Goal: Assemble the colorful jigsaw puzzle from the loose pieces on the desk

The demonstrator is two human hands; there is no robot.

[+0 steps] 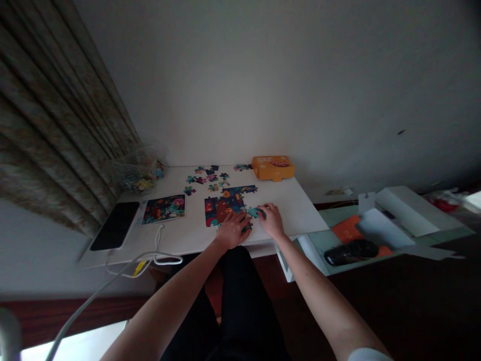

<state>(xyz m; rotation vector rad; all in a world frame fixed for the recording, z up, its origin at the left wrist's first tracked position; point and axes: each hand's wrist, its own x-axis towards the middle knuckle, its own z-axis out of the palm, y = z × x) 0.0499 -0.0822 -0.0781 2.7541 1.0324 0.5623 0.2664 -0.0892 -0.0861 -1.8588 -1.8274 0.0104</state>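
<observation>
Seated at a white desk (300, 215), a person works a partly joined jigsaw puzzle (224, 208) with both bare hands near the desk's near edge. The left hand (232, 229) lies half open, fingers angled down at the puzzle's near right corner, beside a dark loose piece (247, 227). The right hand (271, 220) is also half open, its fingertips (263, 209) on or against a teal piece (254, 212) at the puzzle's right edge. Whether either hand has a firm hold cannot be told from this view. Low, light finger pressure appears best here, steadying a piece without nudging the joined section. Loose pieces (206, 178) lie scattered beyond it, and a picture card (164, 209) sits to the left, within easy sight for matching colours. An orange box (273, 168) stands at the far edge, a smartphone (114, 225) lies at far left, and a clear plastic bag (137, 170) holds more pieces in the far left corner.
</observation>
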